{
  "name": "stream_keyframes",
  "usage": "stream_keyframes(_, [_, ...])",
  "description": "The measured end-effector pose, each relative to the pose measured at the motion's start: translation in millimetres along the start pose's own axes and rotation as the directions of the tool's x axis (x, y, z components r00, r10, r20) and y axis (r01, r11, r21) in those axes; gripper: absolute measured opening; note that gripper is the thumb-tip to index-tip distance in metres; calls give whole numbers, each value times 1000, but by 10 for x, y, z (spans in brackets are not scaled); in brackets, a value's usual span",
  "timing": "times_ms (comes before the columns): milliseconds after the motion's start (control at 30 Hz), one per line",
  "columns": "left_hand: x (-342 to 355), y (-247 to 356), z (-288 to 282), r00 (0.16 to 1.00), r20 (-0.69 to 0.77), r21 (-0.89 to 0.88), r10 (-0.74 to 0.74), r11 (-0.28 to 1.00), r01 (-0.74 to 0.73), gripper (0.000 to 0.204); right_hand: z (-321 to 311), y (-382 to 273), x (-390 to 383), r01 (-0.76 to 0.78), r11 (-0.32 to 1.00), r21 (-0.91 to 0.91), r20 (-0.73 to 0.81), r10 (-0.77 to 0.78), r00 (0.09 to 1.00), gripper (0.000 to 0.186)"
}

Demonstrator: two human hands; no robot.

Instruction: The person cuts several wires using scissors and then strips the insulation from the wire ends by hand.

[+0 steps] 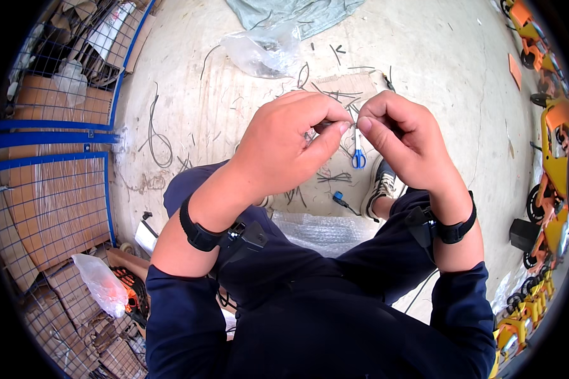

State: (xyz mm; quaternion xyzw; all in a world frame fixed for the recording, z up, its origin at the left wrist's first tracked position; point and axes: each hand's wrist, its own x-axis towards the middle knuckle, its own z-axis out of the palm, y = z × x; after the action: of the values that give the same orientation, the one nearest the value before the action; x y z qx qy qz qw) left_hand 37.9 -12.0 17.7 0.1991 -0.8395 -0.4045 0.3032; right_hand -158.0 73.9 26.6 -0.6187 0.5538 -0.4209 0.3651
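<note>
My left hand (284,142) and my right hand (411,136) are raised close together over the floor, fingertips almost touching. Thumb and index finger are pinched together on each. Something thin and dark shows at the left fingertips, but it is too small to make out; what the right fingertips hold is hidden. Below and beyond them lie blue-handled scissors (358,159), partly covered by the hands. Short dark cable pieces (334,177) are scattered around. Nearer to me is a small blue connector (339,197) with a short dark lead.
A flat cardboard piece (354,82), a clear plastic bag (265,54) and a grey-green cloth (303,16) lie farther off. Bubble wrap (325,234) is between my legs. At left, a blue mesh cage (109,202) holds cardboard; yellow-orange wheeled frames (553,170) line the right.
</note>
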Motion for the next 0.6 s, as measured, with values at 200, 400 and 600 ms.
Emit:
stream_keyframes(200, [6, 25, -7, 1000, 18, -36, -10, 999, 11, 9, 3, -38, -29, -145, 976, 164, 38, 140, 989, 6])
stream_keyframes(400, [1, 28, -26, 1000, 24, -63, 0, 998, 2, 11, 4, -59, -30, -158, 954, 257, 57, 148, 987, 6])
stream_keyframes(600, [-22, 96, -25, 993, 25, -121, -112, 986, 114, 10, -26, -136, -7, -281, 896, 343, 126, 252, 959, 8])
